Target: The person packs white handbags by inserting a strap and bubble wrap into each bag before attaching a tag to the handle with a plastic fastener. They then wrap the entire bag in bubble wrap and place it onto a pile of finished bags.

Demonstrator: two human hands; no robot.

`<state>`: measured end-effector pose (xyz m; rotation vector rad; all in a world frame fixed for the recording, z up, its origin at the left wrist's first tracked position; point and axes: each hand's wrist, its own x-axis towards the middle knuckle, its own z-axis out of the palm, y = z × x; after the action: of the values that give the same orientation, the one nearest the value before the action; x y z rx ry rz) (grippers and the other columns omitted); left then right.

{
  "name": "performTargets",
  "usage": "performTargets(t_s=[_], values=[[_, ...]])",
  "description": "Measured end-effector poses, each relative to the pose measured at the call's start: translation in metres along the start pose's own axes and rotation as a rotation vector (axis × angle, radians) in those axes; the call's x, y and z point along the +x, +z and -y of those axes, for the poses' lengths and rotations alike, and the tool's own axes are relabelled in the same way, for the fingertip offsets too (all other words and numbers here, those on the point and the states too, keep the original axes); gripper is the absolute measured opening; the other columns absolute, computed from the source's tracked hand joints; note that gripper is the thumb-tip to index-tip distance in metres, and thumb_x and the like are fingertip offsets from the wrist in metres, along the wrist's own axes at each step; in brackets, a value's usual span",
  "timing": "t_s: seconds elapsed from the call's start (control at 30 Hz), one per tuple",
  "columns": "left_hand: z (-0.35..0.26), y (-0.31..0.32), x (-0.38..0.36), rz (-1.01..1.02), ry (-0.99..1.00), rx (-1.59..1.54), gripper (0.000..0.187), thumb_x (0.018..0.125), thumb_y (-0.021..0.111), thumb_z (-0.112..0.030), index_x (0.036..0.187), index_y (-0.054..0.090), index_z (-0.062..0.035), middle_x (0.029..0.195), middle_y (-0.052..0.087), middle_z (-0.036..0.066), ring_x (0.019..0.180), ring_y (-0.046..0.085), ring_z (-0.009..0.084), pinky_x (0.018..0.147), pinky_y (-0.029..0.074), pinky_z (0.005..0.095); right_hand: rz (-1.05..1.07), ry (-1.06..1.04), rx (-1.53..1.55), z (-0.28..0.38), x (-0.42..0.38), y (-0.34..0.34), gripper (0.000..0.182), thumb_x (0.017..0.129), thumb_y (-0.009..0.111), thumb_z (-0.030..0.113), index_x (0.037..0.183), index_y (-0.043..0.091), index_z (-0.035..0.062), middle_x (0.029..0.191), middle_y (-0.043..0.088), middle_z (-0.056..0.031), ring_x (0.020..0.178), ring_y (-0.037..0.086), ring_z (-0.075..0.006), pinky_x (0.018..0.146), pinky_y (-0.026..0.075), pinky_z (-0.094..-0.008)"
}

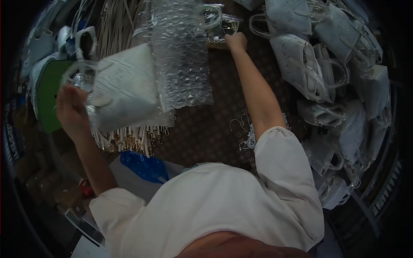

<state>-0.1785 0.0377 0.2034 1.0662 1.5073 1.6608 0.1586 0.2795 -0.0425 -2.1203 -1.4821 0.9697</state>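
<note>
A white handbag point(124, 88) hangs from my left hand point(73, 109) at the left, with the fingers closed around its side near the handle. My right hand point(236, 41) reaches to the top centre, its fingers bent at the edge of a clear plastic bag point(223, 26) that holds straps and gold-coloured metal parts. What the fingertips grip there is too small to make out. Between the hands lies a strip of bubble wrap point(183, 56). Light straps with gold-coloured clasps point(133, 139) stick out below the white handbag.
Many white handbags in clear plastic point(297, 64) are piled along the right. White strings point(248, 139) lie beside my right forearm. At the left are a green panel point(50, 96) and more bags point(42, 45). A blue plastic bag point(144, 167) lies near my body.
</note>
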Motion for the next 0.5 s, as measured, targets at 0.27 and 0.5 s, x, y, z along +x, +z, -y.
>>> performTargets(t_s=[0.27,0.5], values=[[0.030,0.118,-0.184,0.893,0.029,0.200,0.016,0.082,0.056,-0.015,0.079,0.057,0.0009,0.066,0.050,0.007,0.058,0.049,0.0166,0.052,0.038,0.0290,-0.105,-0.377,0.161,-0.068,-0.120,-0.095,0.022,0.082,0.054,0.018,0.089,0.048,-0.0020,0.083,0.059,-0.0235,0.081,0.058,-0.0407,0.070,0.045,-0.0415],[0.044,0.119,-0.266,0.953,-0.473,-0.186,0.026,0.089,0.049,-0.022,0.091,0.062,-0.0001,0.077,0.059,0.009,0.064,0.054,0.0149,0.059,0.043,0.0296,0.052,-0.374,0.525,-0.114,-0.232,-0.227,0.020,0.093,0.047,0.022,0.094,0.048,0.0029,0.080,0.064,-0.0059,0.074,0.057,-0.0093,0.066,0.045,-0.0259]])
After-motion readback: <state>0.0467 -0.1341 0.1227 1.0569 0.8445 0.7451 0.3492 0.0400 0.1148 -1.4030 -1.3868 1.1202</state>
